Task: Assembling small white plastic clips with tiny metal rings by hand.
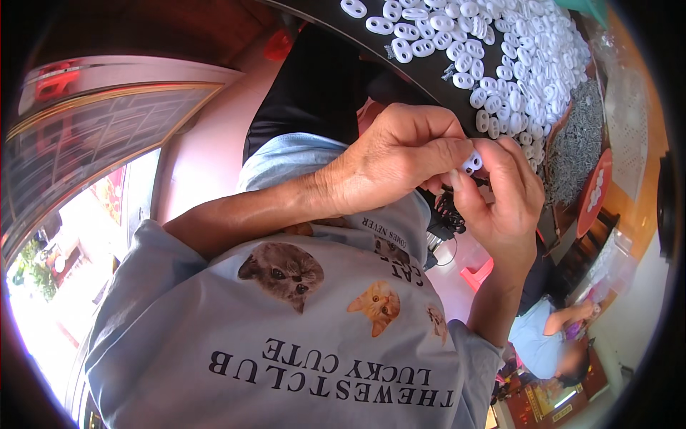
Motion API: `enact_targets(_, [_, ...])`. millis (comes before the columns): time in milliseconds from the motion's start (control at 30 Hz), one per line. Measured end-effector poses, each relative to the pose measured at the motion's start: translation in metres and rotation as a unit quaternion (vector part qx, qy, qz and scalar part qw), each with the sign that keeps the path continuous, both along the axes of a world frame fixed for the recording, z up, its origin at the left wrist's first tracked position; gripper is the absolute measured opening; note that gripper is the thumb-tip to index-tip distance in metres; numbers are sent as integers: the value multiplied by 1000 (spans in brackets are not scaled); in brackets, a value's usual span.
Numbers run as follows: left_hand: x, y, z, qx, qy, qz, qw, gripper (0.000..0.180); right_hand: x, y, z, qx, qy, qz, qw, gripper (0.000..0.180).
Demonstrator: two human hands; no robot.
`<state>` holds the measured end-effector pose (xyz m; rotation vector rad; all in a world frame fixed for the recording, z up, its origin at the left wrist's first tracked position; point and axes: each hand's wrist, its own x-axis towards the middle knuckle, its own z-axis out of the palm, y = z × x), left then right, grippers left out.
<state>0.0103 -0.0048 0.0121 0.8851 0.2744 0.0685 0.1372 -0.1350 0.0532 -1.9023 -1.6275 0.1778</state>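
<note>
Between the fingers [469, 199] sits a white two-holed piece [472, 164].

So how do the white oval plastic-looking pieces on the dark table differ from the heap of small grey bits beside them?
The white oval plastic-looking pieces are bright, while the small grey bits are dull. Many white pieces show two holes; the grey bits are too fine to tell apart. The white pieces spread loosely toward the near edge of the dark table, whereas the grey bits mostly lie packed together. Both lie in great number.
</note>
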Motion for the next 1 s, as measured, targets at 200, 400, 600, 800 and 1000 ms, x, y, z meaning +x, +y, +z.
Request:
enact_targets(200, [2,1,-3,81,-7,-14,997,20,-1,2,3,-16,-14,19,1000,28])
enact_targets(400, [2,5,0,71,13,-84,994,24,-2,-2,3,-48,5,27,998,25])
enact_targets(600, [1,5,2,-7,32,-80,996,24,-2,-2,-1,-48,7,33,998,24])
enact_targets(800, [-3,0,5,-91,71,-46,992,26,-8,-2,-12,-41,-26,10,999,29])
enact_targets(1000, [-5,-3,-6,-86,13,-60,994,26,-8,-4,-20,-12,-29,17,999,32])
